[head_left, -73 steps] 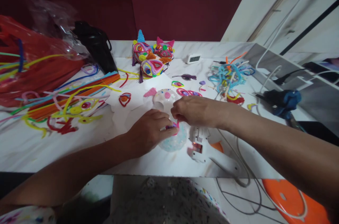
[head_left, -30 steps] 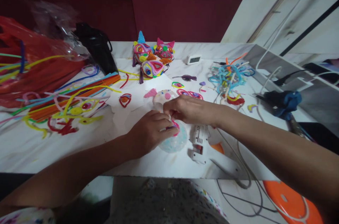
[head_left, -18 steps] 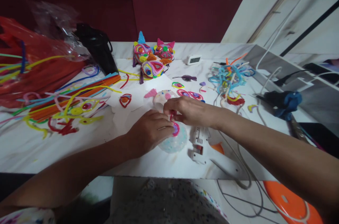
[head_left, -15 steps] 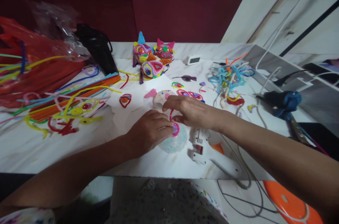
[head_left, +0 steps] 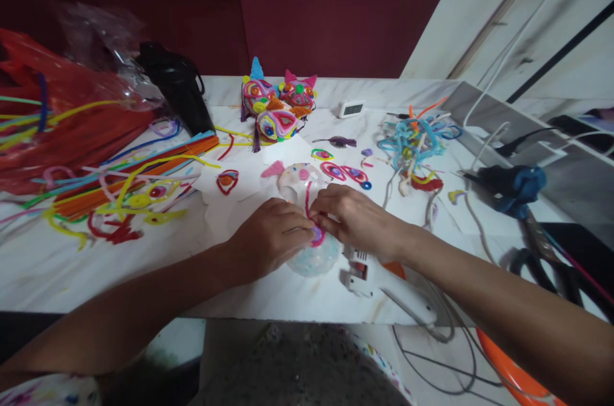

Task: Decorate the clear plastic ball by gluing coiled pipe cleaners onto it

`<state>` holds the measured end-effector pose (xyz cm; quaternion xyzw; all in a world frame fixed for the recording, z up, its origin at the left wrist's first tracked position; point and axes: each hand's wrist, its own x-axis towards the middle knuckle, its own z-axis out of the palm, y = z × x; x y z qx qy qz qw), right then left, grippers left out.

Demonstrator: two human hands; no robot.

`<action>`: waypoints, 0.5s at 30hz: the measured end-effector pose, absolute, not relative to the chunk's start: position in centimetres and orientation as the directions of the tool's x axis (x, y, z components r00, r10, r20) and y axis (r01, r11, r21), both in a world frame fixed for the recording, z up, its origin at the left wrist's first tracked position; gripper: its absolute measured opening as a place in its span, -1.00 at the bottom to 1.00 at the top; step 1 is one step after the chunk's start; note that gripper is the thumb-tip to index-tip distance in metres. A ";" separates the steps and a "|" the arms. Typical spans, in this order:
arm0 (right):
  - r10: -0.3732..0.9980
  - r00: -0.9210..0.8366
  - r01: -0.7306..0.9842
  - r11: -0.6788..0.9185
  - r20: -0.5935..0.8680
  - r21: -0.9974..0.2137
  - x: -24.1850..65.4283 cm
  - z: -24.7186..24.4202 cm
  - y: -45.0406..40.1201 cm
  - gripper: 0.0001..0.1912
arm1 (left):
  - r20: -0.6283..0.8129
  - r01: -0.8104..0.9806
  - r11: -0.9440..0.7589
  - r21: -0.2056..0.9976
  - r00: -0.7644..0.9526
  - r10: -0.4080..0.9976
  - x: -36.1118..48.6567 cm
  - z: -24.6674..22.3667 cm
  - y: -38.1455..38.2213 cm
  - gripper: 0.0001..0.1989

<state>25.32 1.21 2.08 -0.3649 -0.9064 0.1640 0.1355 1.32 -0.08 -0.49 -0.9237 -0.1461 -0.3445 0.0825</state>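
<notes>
Between my fingertips is a pink pipe cleaner (head_left: 307, 196), its free end sticking up and its lower part curled around a purple centre (head_left: 316, 237). My left hand (head_left: 275, 236) is closed, pinching the coil from the left. From the right my right hand (head_left: 348, 211) pinches the same strip near where it meets the curl. Under the coil lies a pale speckled round piece (head_left: 311, 263). Just beyond my hands sits another speckled piece (head_left: 293, 177) with a pink dot. A white glue gun (head_left: 384, 284) lies beside my right hand.
Finished colourful animal heads (head_left: 275, 105) stand at the back. Left are bundled pipe cleaners (head_left: 134, 169), a red bag (head_left: 71, 131) and a black bottle (head_left: 175, 86). Right are tangled blue pipe cleaners (head_left: 415, 137), cords and scissors (head_left: 542, 265). Coiled eye shapes (head_left: 343, 172) lie on paper.
My right hand has moved down and right, closing its fingers on the pink strip, whose upright end now shows. My left hand has stayed at the coil.
</notes>
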 end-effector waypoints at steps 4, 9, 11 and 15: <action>0.704 -0.694 0.552 0.654 0.150 -0.518 26.2 1.9 0.5 -0.70 | 0.664 0.309 -0.950 -0.055 0.721 0.197 1.2 -0.7 0.0 -0.82; 0.751 -0.637 0.518 0.584 0.174 -0.625 27.1 1.9 -0.3 -0.72 | 0.643 0.314 -0.948 -0.048 0.736 0.211 1.1 -0.4 -0.1 -0.82; 0.766 -0.627 0.515 0.546 0.145 -0.661 27.2 1.9 -0.6 -0.74 | 0.648 0.314 -0.948 -0.047 0.732 0.210 1.2 -0.3 -0.1 -0.78; 0.775 -0.625 0.503 0.489 0.091 -0.712 27.0 1.8 -1.2 -0.75 | 0.664 0.296 -0.954 -0.053 0.724 0.188 1.1 -0.8 0.2 -0.76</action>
